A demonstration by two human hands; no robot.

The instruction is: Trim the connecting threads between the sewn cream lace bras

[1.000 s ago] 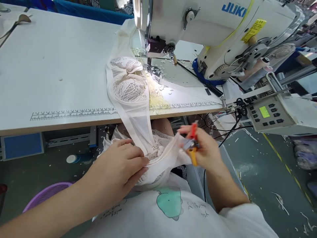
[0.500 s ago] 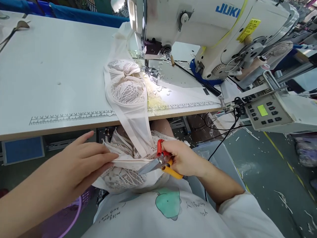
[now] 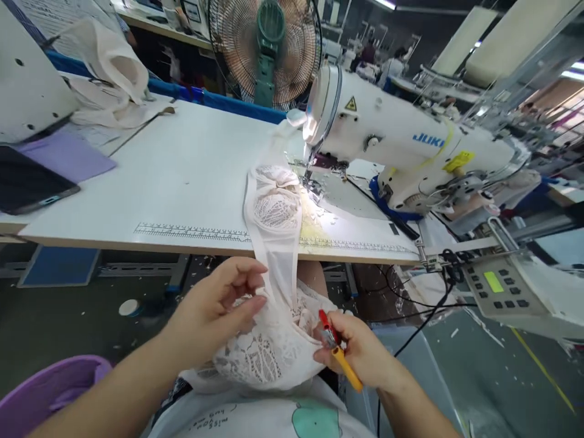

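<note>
My right hand (image 3: 362, 350) is closed around a pair of scissors (image 3: 347, 368) with red and yellow handles. Its fingertips also touch the edge of a white lace bra (image 3: 264, 359) lying across my lap; the scissor blades are mostly hidden. At the bra's left side hovers my left hand (image 3: 219, 310), fingers half curled and thumb apart from them, with nothing visible between. Another length of white bra, a lace cup section (image 3: 276, 210), lies on the table and hangs over its front edge down to my lap.
A JUKI sewing machine (image 3: 387, 128) stands on the white table (image 3: 196, 176), with fabric scraps around its needle. A control box (image 3: 497, 289) is at right, a fan (image 3: 267, 48) behind. At left lie a phone (image 3: 34, 182) and pale fabric pieces (image 3: 109, 73). A purple basket (image 3: 55, 389) sits below.
The view has tilted up and turned left. My left hand has come off the bra's edge, its fingers now curled. The scissors have turned, their blades no longer lying along the fabric edge.
</note>
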